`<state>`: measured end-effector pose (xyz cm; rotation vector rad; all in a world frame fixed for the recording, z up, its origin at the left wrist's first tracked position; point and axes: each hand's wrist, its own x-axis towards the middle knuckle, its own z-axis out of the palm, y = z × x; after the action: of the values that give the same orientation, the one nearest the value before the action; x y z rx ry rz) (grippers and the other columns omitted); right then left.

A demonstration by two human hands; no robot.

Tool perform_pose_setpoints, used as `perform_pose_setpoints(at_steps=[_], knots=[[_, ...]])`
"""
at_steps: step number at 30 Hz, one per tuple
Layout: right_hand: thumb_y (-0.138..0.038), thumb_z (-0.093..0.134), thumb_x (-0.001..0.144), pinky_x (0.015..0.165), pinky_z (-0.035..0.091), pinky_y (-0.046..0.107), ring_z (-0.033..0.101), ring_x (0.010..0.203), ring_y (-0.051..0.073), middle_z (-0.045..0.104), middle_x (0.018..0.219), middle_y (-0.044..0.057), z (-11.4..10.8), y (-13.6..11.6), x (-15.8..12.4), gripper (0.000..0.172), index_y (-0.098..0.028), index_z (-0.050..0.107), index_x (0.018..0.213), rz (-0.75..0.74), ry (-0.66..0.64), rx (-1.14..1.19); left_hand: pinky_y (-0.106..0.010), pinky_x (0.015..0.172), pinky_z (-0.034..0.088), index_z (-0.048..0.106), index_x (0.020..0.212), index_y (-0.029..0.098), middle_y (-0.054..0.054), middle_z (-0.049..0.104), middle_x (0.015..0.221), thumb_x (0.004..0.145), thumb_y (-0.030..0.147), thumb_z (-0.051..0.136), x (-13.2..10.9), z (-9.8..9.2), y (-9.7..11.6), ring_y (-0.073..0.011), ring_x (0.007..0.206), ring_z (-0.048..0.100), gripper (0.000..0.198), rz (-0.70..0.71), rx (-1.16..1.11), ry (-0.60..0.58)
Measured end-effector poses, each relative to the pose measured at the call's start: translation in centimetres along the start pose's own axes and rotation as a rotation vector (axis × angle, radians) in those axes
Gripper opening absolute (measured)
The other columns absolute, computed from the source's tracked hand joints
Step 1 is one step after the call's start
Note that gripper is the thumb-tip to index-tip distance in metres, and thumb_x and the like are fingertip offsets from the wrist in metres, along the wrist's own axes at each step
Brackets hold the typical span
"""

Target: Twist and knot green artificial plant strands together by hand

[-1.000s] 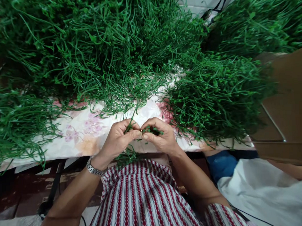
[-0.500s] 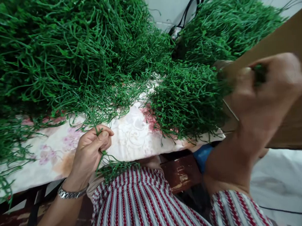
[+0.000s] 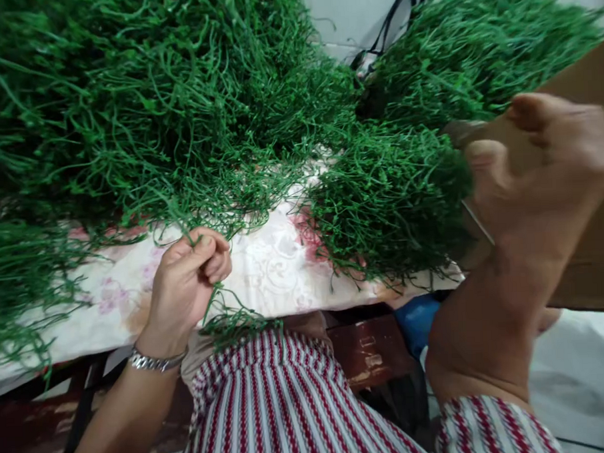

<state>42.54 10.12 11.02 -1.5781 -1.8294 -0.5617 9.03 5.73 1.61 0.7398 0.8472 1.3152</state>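
My left hand is closed in a pinch on a few green plastic strands that trail down onto my striped lap. It sits at the table's near edge, just under the big heap of green strands. My right hand is raised at the right, slightly blurred, beside a smaller green heap and in front of a brown cardboard box. Its fingers are spread and nothing shows in them.
A floral cloth covers the table under the heaps. More green strands lie at the back right, with a black cable against the wall. A blue object and white fabric lie below the table's right edge.
My hands were together pinching strands; the right hand then swung up to the right with a green piece and now shows spread fingers without it. The left hand stays at the table edge.
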Motion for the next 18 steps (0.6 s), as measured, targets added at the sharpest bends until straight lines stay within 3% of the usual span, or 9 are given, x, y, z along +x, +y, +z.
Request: perform_pose_setpoints(at_steps=[2, 3, 4, 6, 8, 10, 13, 15, 18], knots=[[-0.027, 0.045, 0.089, 0.088, 0.045, 0.041, 0.056, 0.104, 0.025, 0.062, 0.107, 0.008, 0.6, -4.0, -1.5, 0.029, -0.020, 0.059, 0.112, -0.072, 0.049, 0.126, -0.021, 0.046, 0.032, 0.056, 0.069, 0.014, 0.005, 0.035, 0.044, 0.081, 0.024, 0.054, 0.4, 0.6, 0.6, -0.0056, 0.040, 0.036, 0.016, 0.025, -0.037, -0.016], [-0.025, 0.046, 0.088, 0.087, 0.046, 0.038, 0.059, 0.097, 0.022, 0.064, 0.102, 0.006, 1.3, -6.0, -2.5, 0.024, -0.021, 0.061, 0.107, -0.172, -0.030, 0.252, -0.021, 0.046, 0.032, 0.055, 0.068, 0.014, 0.006, 0.034, 0.044, 0.081, 0.025, 0.054, 0.6, 0.9, 0.9, -0.0053, 0.039, 0.035, 0.018, 0.035, -0.050, -0.023], [-0.024, 0.050, 0.086, 0.081, 0.049, 0.034, 0.061, 0.089, 0.019, 0.065, 0.095, 0.004, 2.3, -8.1, -3.7, 0.022, -0.021, 0.061, 0.104, -0.272, -0.121, 0.445, -0.020, 0.045, 0.032, 0.055, 0.067, 0.014, 0.006, 0.033, 0.044, 0.082, 0.026, 0.053, 0.8, 1.2, 1.1, -0.0051, 0.039, 0.034, 0.019, 0.044, -0.060, -0.025], [-0.027, 0.052, 0.085, 0.081, 0.049, 0.033, 0.059, 0.093, 0.018, 0.063, 0.101, 0.007, 4.7, -11.8, -6.1, 0.027, -0.018, 0.057, 0.110, -0.403, -0.470, 0.749, -0.020, 0.045, 0.032, 0.054, 0.066, 0.015, 0.007, 0.030, 0.044, 0.083, 0.027, 0.051, 1.1, 1.7, 1.5, -0.0049, 0.038, 0.033, 0.022, 0.056, -0.069, -0.017], [-0.032, 0.053, 0.085, 0.081, 0.048, 0.031, 0.057, 0.094, 0.018, 0.061, 0.103, 0.010, 7.0, -14.7, -8.2, 0.032, -0.014, 0.054, 0.111, -0.407, -0.700, 0.893, -0.020, 0.044, 0.032, 0.053, 0.066, 0.015, 0.007, 0.029, 0.044, 0.085, 0.028, 0.048, 1.4, 2.2, 1.7, -0.0047, 0.037, 0.031, 0.024, 0.065, -0.073, -0.009], [-0.030, 0.048, 0.088, 0.072, 0.047, 0.026, 0.057, 0.079, 0.014, 0.062, 0.087, 0.007, 8.6, -16.5, -9.5, 0.023, -0.012, 0.058, 0.097, -0.338, -0.800, 1.000, -0.019, 0.044, 0.032, 0.053, 0.066, 0.015, 0.007, 0.028, 0.044, 0.087, 0.028, 0.045, 1.5, 2.4, 1.8, -0.0047, 0.036, 0.031, 0.026, 0.076, -0.081, -0.009], [-0.025, 0.043, 0.090, 0.061, 0.041, 0.020, 0.050, 0.062, 0.008, 0.055, 0.067, 0.001, 9.4, -17.4, -10.0, 0.023, -0.013, 0.057, 0.076, -0.231, -0.822, 1.115, -0.021, 0.045, 0.036, 0.054, 0.067, 0.016, 0.006, 0.032, 0.044, 0.088, 0.029, 0.042, 1.7, 1.9, 1.9, -0.0059, 0.038, 0.035, 0.027, 0.117, -0.082, -0.017], [-0.023, 0.045, 0.089, 0.060, 0.040, 0.019, 0.049, 0.062, 0.008, 0.054, 0.067, 0.001, 9.2, -17.2, -9.7, 0.020, -0.013, 0.058, 0.078, -0.182, -0.788, 1.140, -0.024, 0.051, 0.042, 0.057, 0.071, 0.016, 0.003, 0.042, 0.050, 0.086, 0.031, 0.044, 1.6, 1.1, 2.0, -0.0085, 0.046, 0.046, 0.025, 0.157, -0.048, -0.011], [-0.022, 0.048, 0.088, 0.062, 0.039, 0.020, 0.051, 0.066, 0.009, 0.056, 0.071, 0.002, 8.6, -16.6, -9.1, 0.015, -0.013, 0.059, 0.082, -0.156, -0.746, 1.130, -0.030, 0.068, 0.049, 0.059, 0.088, 0.017, -0.004, 0.059, 0.075, 0.081, 0.030, 0.051, 1.1, -0.7, 1.7, -0.0139, 0.070, 0.059, 0.017, 0.194, 0.027, 0.044]])
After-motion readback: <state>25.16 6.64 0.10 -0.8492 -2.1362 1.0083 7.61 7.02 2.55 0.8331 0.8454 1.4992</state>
